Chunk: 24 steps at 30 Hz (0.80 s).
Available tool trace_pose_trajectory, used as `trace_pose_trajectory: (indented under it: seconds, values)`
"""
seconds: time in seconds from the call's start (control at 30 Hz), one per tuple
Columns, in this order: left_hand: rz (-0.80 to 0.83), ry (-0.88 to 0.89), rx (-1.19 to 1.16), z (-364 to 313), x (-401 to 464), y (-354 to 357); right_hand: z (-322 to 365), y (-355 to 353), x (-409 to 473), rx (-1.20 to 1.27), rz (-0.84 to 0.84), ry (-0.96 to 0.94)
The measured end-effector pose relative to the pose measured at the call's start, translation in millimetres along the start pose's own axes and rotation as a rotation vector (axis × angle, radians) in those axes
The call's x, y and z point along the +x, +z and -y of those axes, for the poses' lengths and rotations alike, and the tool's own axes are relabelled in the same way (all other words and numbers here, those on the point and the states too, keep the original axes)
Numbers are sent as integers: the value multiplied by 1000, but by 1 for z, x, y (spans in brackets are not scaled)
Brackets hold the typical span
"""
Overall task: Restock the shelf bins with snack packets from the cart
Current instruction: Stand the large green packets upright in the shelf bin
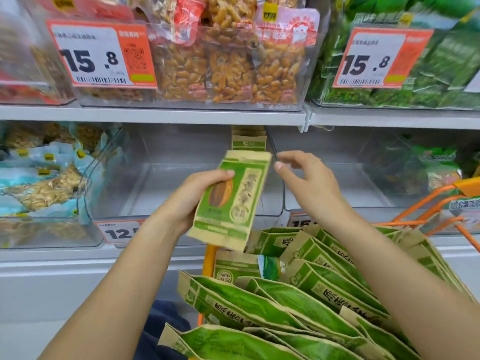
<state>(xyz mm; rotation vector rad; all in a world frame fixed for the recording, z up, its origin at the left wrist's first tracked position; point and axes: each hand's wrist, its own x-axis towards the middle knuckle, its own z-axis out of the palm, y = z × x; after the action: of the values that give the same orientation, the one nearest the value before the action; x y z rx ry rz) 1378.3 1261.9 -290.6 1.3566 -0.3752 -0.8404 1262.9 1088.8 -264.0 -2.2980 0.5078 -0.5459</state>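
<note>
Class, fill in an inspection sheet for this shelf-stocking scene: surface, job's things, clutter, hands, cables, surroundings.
Surface: white shelf carrying clear bins.
Job's things: green-and-tan packet held upright; many like packets piled in the orange cart; middle bin with a few packets at its back right.
Clutter: nothing seen.
Hands: left hand grips the packet's side; right hand open beside its top corner, holding nothing.
Cables: nothing seen.
Surroundings: price tags reading 15.8; yellow snack bags above; pale blue bags left.
</note>
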Motion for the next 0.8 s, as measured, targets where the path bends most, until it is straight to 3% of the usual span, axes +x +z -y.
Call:
trace_pose_trajectory:
  seconds: [0.07, 0.13, 0.33, 0.5, 0.63, 0.8]
  values:
    - [-210, 59, 89, 0, 10, -13, -8, 5, 2, -176, 44, -11]
    - [-330, 152, 188, -1, 20, -23, -17, 13, 1, -153, 86, 27]
    - [-327, 294, 336, -18, 64, -15, -29, 22, -1, -23, 105, 68]
    - [-409, 145, 467, 2, 104, 0, -34, 23, 2, -65, 138, 76]
    - [-547, 142, 536, 15, 126, -2, -37, 25, 4, -72, 136, 73]
    - [-505, 116, 536, 19, 132, 2, -38, 26, 4, -69, 137, 78]
